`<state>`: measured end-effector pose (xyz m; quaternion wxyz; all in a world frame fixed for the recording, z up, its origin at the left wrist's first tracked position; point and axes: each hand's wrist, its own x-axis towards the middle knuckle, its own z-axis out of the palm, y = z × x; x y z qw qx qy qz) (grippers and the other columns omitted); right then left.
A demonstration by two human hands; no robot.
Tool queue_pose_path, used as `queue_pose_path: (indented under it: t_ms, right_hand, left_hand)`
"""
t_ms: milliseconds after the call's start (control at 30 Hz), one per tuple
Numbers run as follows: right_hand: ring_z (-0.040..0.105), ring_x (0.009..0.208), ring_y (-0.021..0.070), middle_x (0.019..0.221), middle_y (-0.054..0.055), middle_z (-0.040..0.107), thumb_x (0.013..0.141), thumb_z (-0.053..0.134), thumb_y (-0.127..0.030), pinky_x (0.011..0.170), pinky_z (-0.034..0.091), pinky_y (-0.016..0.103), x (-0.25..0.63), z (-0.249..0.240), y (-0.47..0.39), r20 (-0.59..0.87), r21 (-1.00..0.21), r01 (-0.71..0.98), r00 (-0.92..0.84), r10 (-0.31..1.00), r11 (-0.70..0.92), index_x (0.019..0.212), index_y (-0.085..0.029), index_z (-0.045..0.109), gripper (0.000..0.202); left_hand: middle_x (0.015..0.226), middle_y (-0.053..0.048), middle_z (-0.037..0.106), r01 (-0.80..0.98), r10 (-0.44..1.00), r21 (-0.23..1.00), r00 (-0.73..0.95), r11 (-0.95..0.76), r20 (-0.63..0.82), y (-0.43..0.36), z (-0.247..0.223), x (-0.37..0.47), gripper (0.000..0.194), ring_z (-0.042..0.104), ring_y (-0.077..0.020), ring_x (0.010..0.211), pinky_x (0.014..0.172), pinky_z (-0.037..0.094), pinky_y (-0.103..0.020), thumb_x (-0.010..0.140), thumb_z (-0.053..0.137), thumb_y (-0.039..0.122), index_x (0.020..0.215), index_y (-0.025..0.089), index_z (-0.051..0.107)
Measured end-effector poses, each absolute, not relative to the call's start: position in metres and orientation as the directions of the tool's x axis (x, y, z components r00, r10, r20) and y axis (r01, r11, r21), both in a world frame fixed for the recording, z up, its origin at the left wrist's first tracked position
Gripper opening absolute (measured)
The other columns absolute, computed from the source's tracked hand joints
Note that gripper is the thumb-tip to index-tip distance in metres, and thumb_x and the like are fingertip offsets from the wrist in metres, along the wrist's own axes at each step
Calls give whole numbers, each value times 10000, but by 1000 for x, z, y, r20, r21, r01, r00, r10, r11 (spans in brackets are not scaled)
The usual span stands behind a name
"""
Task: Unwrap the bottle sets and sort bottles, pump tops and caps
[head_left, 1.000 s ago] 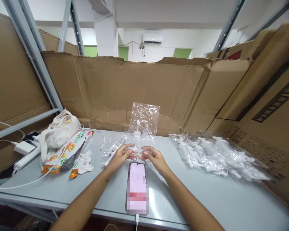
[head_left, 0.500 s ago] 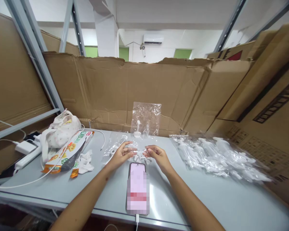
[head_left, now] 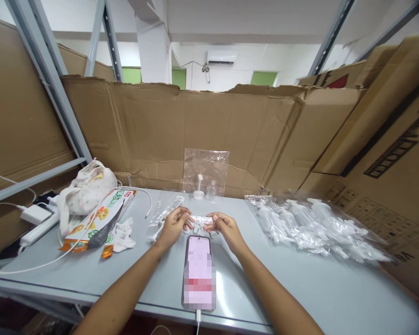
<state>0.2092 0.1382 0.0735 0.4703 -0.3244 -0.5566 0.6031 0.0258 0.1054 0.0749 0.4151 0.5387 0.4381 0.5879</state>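
My left hand [head_left: 175, 226] and my right hand [head_left: 226, 227] are over the middle of the table, fingertips pinched on the two ends of a clear plastic bag [head_left: 201, 218] that stretches between them. Several small white parts [head_left: 197, 229] lie just below it, partly hidden by the fingers. Behind the hands, a white pump top [head_left: 199, 190] stands upright beside a small clear bottle [head_left: 212, 190]. Another clear bag [head_left: 206, 163] rises upright at these two; whether they are inside it I cannot tell. Nearest my wrists lies a phone [head_left: 199, 270] with a lit screen.
Bagged white pump bottles [head_left: 310, 228] lie to the right. On the left are a flat clear bag [head_left: 165, 211], crumpled tissue [head_left: 124, 235], a snack packet [head_left: 104, 218], a white cloth pouch [head_left: 91, 186] and a power strip [head_left: 40, 228]. Cardboard [head_left: 153, 125] walls the back.
Both hands have closed their fingertips on the clear bag, and it is now drawn taut between them. The upright bag behind appears shifted slightly left.
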Motion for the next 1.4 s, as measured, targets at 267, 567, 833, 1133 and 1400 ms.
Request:
queue_pose_path:
  t_ms: [267,567,833,1133,1400]
  right_hand:
    - [683,674,233,665,44,676,763,533,-420,660,513,360,214,74,141,136,-974,-223,-387,912,50,874,-156,635,304]
    - [640,661,183,757,35,683,688,655,-444,650,524,348,213,74,140,207,-973,-171,-363,908,153,947,-187,628,366]
    - [662,770,205,950,79,665,808,501,-456,739,514,398,205,79,133,215,-966,25,-467,858,256,1201,-194,497,472]
    - [515,1081,261,1251,125,527,796,497,-115,836,433,391,136,91,112,359,-70,507,-791,496,859,1284,-218,420,504]
    - [484,1093,262,1080,119,610,848,457,-145,911,348,410,74,65,131,357,268,336,-905,231,903,899,-162,630,181]
  left_hand:
    - [750,-48,659,-10,963,963,-6,-269,269,100,79,20,327,631,-151,623,537,410,-234,834,470,399,1054,162,516]
    - [833,-37,630,78,957,954,39,-288,286,98,77,18,374,613,-141,698,590,426,-241,851,450,349,1194,198,449]
    - [843,-63,641,-61,942,951,-165,-305,291,105,90,1,376,635,-140,623,514,434,-216,818,471,380,1117,152,472]
    - [1136,-142,563,-29,865,949,-422,-314,273,85,109,-51,591,634,-108,586,498,466,-208,755,542,307,1295,176,341]
    - [1266,-188,445,-8,860,964,-453,-266,234,66,90,-81,670,629,-108,589,489,475,-220,695,616,354,1288,159,370]
